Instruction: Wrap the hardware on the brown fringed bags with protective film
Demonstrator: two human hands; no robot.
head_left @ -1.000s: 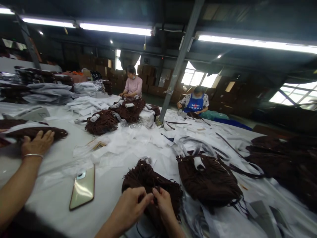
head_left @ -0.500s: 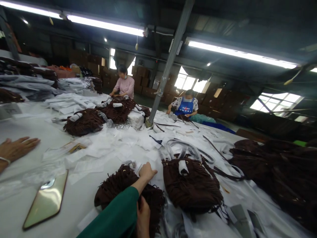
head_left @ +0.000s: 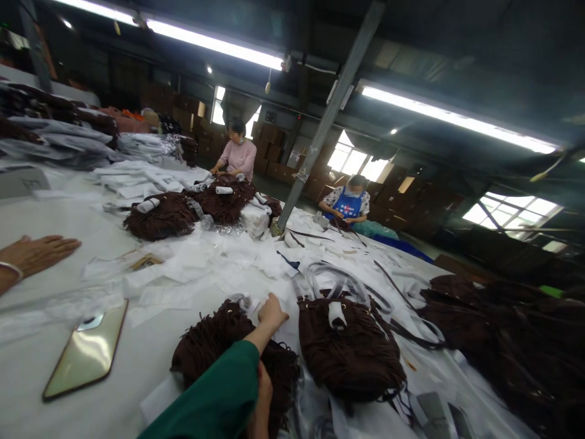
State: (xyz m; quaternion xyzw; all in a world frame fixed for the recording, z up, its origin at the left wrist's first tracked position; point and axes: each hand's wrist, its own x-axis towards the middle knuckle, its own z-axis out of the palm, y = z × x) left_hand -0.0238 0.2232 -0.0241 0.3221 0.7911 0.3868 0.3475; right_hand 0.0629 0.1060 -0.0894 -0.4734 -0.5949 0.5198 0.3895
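A dark brown fringed bag point(head_left: 205, 341) lies on the white table in front of me. Above its far right edge my left hand point(head_left: 273, 313), in a green sleeve, has its fingers curled; whatever is in them is hidden. My right hand point(head_left: 262, 396) rests low against the same bag's fringe, its fingers mostly covered by my left sleeve. Just right of both hands sits a second brown fringed bag point(head_left: 350, 353), its handles point(head_left: 340, 277) wrapped in clear plastic and a white wrap point(head_left: 337, 314) on its front.
At the left are a gold phone point(head_left: 86, 350) and another person's flat hand point(head_left: 39, 253). More wrapped brown bags point(head_left: 162, 216) stand near a slanted metal post point(head_left: 315, 152). A dark brown pile point(head_left: 493, 329) fills the right. Two co-workers stand across the table.
The view has shifted slightly. My left hand stays by the bag's far edge, and my right hand is now more hidden beneath the sleeve. The other person's hand has edged inward.
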